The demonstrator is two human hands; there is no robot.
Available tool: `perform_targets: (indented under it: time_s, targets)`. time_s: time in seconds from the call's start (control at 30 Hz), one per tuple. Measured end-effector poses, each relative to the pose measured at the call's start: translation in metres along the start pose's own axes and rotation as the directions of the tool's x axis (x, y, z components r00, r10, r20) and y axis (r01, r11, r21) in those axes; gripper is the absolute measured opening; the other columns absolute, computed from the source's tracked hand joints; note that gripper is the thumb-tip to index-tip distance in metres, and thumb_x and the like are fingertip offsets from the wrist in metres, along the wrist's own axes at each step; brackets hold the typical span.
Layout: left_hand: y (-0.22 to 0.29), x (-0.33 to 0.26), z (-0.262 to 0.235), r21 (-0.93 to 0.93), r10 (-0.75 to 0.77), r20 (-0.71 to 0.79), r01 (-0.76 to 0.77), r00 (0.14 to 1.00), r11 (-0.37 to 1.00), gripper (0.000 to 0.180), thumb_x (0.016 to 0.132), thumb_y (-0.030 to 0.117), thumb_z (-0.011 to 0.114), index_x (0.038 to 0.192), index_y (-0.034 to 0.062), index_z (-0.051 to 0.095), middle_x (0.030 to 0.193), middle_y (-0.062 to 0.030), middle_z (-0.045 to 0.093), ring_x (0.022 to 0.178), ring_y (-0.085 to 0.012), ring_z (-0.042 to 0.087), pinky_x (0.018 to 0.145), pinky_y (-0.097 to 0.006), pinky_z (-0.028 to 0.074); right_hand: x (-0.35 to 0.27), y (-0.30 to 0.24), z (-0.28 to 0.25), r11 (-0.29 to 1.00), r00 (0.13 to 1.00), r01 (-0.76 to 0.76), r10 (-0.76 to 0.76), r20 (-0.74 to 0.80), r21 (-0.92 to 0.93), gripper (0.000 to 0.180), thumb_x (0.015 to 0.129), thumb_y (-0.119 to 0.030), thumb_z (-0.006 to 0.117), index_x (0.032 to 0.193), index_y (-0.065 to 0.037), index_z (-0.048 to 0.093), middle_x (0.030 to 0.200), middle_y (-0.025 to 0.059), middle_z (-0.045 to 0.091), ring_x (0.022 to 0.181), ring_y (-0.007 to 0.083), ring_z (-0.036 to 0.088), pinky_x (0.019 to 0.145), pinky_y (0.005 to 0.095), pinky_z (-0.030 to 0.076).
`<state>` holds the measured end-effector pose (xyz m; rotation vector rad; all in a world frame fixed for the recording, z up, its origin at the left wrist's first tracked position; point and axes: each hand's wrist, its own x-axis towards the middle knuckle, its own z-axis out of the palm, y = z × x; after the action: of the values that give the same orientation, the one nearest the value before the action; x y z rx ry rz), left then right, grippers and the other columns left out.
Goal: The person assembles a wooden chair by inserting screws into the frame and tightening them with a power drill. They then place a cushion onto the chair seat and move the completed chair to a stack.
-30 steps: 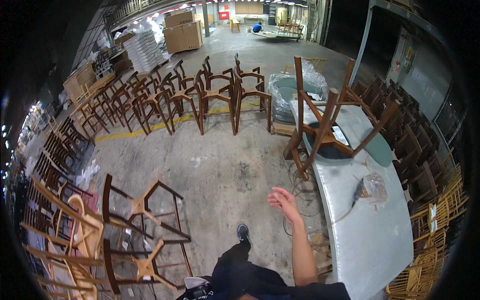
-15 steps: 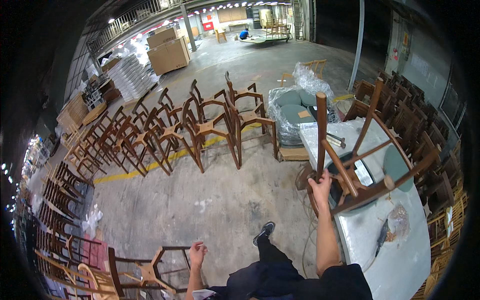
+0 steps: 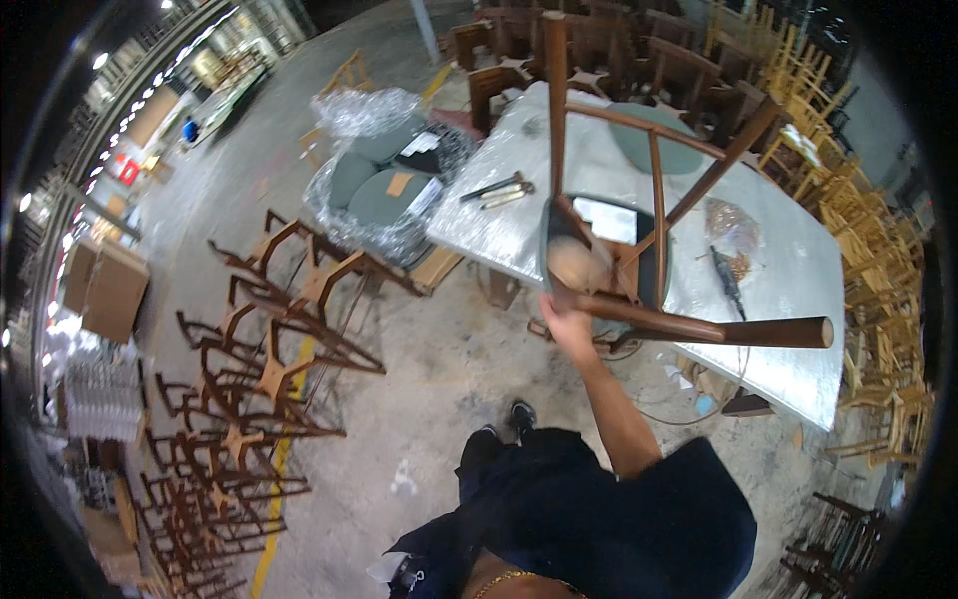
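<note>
While my right hand [image 3: 571, 324] grips the upturned chair [image 3: 639, 240], it lies seat-down on the surface [image 3: 788, 270].
From the head view, my fingers are clenched on a leg near the seat; my left hand is out of sight. Rows of bare chair frames [image 3: 264, 369] wait on the floor, seemingly undone.

Just beyond our right hand [image 3: 569, 324] fingers the chair [image 3: 639, 250] legs and rungs crowd close, with the table [image 3: 798, 290] edge behind them. Below and left of the fingers, bare floor [image 3: 439, 359] lies open up to the chair frames [image 3: 289, 329].
</note>
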<state>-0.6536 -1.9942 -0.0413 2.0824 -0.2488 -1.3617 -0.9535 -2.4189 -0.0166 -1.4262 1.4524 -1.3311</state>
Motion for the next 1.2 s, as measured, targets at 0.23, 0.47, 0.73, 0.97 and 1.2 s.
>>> perform_targets:
  time_s: [0.23, 0.47, 0.73, 0.97, 1.2]
  targets:
    - [0.105, 0.113, -0.105, 0.126, 0.069, -0.008, -0.067, 0.998, 0.99, 0.054, 0.093, -0.005, 0.067, 0.143, 0.0002, 0.049, 0.115, -0.0203, 0.07, 0.106, -0.0305, 0.067, 0.088, -0.045, 0.056, -0.13, -0.054, -0.098, 0.986, 0.96, -0.018, 0.063, -0.271, 0.166, 0.016, 0.092, 0.002, 0.071, 0.088, -0.005, 0.057, 0.084, 0.0042, 0.062, 0.078, 0.0172, 0.061, 0.077, 0.0333, 0.053]
    - [0.176, 0.181, -0.058, 0.467, 0.044, 0.462, -0.286, 0.886, 0.837, 0.066, 0.092, -0.007, 0.066, 0.153, 0.0017, 0.042, 0.127, -0.0217, 0.068, 0.12, -0.0315, 0.064, 0.098, -0.047, 0.053, -0.271, -0.127, -0.133, 0.982, 0.489, 0.006, 0.162, -0.857, 0.189, 0.019, 0.081, 0.001, 0.076, 0.088, -0.003, 0.059, 0.08, 0.0083, 0.062, 0.069, 0.0206, 0.063, 0.07, 0.0347, 0.054]
    - [0.354, 0.164, 0.162, -0.331, 0.541, 0.839, -0.737, 0.056, 0.589, 0.083, 0.095, -0.003, 0.066, 0.167, 0.0033, 0.025, 0.147, -0.0215, 0.059, 0.142, -0.03, 0.051, 0.113, -0.047, 0.045, -0.363, -0.171, -0.14, 0.961, 0.367, -0.215, 0.245, -0.898, 0.174, 0.024, 0.084, -0.012, 0.085, 0.073, -0.005, 0.064, 0.062, 0.0023, 0.063, 0.055, 0.0126, 0.06, 0.053, 0.0302, 0.046]
    - [0.232, -0.035, 0.427, 0.155, -0.027, 0.954, -0.415, 0.298, 0.896, 0.028, 0.098, 0.028, 0.08, 0.113, 0.0085, 0.065, 0.081, -0.0045, 0.062, 0.085, -0.0211, 0.065, 0.086, -0.045, 0.054, -0.488, -0.133, -0.15, 0.801, -0.045, -0.563, 0.218, -0.975, 0.205, 0.027, 0.074, -0.014, 0.089, 0.091, 0.003, 0.077, 0.072, 0.0041, 0.072, 0.066, 0.0129, 0.067, 0.063, 0.0351, 0.055]
    - [0.098, -0.187, 0.53, 0.132, -0.242, 0.967, -0.66, -0.078, 0.739, 0.029, 0.086, 0.015, 0.09, 0.085, 0.0095, 0.062, 0.068, -0.0003, 0.06, 0.058, -0.0139, 0.058, 0.056, -0.03, 0.049, -0.598, -0.143, -0.152, 0.836, -0.482, -0.19, 0.378, -0.79, 0.515, 0.019, 0.076, -0.003, 0.082, 0.069, -0.001, 0.065, 0.063, 0.0043, 0.063, 0.058, 0.0147, 0.063, 0.055, 0.0314, 0.051]
